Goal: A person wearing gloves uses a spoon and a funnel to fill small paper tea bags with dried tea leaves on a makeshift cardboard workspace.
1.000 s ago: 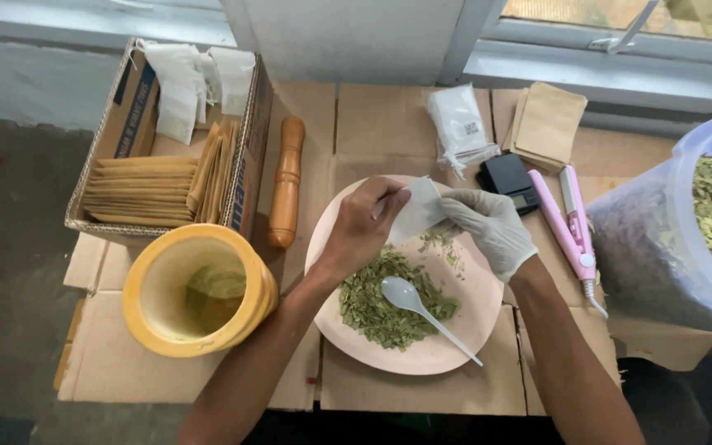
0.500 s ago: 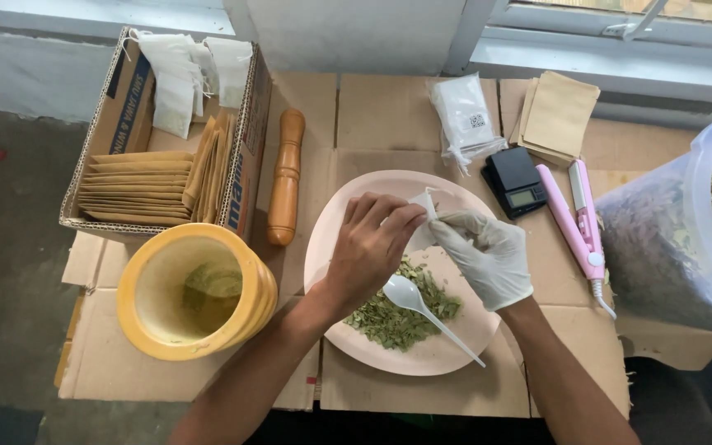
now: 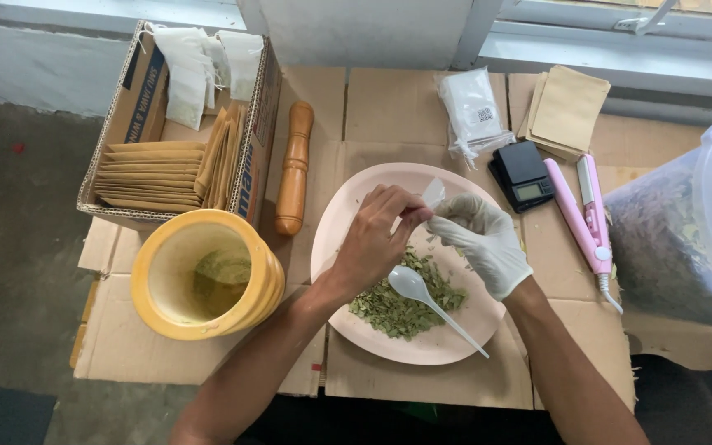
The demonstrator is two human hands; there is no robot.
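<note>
— Start nearest you: what lies on the plate?

— On the pink plate (image 3: 356,216), a heap of dried green leaves (image 3: 401,305) sits toward its near side, and a white plastic spoon (image 3: 432,301) rests on the heap, bowl toward the hands, handle running out to the near right rim.

— And the hands?

— Just beyond the heap. The bare left hand (image 3: 377,239) and the gloved right hand (image 3: 481,239) meet over the plate's middle, both pinching a small white filter bag (image 3: 433,193). Each grip is closed on it, thumb against fingertips. The bag stands roughly upright between them, its top corner pointing away from the person; I cannot tell whether its mouth is open.

— Which hand is closer to the spoon?

— The spoon's bowl lies right below the left wrist, but the handle points to the right hand's side.

— Room around them?

— Tight on the cardboard-covered worktop (image 3: 397,107). A yellow mortar (image 3: 203,284) stands left, a wooden pestle (image 3: 293,169) just beyond it beside a cardboard box (image 3: 138,107) of envelopes. To the right lie a small black scale (image 3: 522,171), a pink sealer (image 3: 580,216) and a big bag of leaves (image 3: 677,239). The far strip is freer.
</note>
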